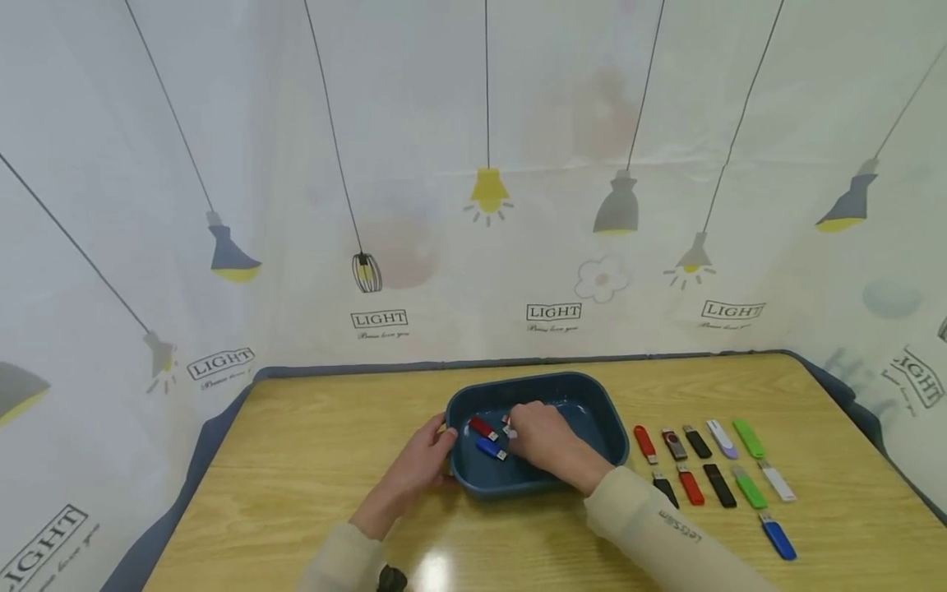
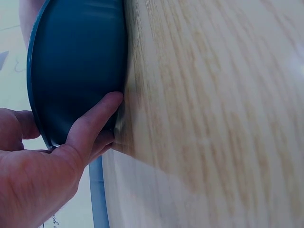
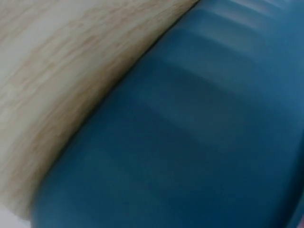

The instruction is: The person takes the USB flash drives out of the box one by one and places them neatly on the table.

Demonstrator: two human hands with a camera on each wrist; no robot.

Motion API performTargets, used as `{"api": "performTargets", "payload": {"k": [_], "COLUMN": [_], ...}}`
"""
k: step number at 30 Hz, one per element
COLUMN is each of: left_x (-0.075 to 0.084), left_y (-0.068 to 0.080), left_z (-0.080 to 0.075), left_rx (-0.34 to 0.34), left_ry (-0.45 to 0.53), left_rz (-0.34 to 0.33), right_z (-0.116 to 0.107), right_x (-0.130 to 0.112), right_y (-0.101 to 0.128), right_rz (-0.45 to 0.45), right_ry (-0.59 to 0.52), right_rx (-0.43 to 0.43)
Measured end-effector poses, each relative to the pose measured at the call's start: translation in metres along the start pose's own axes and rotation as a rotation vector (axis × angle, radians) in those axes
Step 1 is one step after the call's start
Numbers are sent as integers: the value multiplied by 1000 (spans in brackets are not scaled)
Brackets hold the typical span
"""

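Note:
A dark blue plastic basin stands on the wooden table. My left hand grips its left side, thumb at the rim and fingers along the outer wall. My right hand reaches down inside, fingers curled among USB sticks. Left of it lie a red USB stick and a blue USB stick. A whitish USB stick shows right at the fingertips, partly covered; I cannot tell whether they pinch it. The right wrist view shows only the basin's outer wall and table.
Right of the basin, several USB sticks lie in rows, among them a red one, a black one, a green one and a white one. A blue one lies nearest me. A lamp-printed curtain surrounds the table.

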State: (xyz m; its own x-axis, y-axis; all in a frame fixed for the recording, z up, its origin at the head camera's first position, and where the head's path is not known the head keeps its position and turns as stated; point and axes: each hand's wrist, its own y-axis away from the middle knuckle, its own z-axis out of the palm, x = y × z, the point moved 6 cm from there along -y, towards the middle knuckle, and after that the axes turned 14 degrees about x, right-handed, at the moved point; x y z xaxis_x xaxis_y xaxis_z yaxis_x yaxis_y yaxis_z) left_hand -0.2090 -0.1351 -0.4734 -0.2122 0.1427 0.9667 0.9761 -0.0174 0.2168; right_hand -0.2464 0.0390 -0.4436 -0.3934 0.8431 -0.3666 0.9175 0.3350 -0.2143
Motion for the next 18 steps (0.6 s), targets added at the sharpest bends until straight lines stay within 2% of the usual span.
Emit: {"api": "performTargets", "payload": {"k": [18], "left_x": [-1], "left_y": [-3], "left_z": [0], "left_rx": [-3], "left_ry": [-9], "left_rz": [14], "right_z": [-24], "right_x": [10], "right_y": [11], "right_rz": [65], "right_ry": [-56], "right_rx": [43]}}
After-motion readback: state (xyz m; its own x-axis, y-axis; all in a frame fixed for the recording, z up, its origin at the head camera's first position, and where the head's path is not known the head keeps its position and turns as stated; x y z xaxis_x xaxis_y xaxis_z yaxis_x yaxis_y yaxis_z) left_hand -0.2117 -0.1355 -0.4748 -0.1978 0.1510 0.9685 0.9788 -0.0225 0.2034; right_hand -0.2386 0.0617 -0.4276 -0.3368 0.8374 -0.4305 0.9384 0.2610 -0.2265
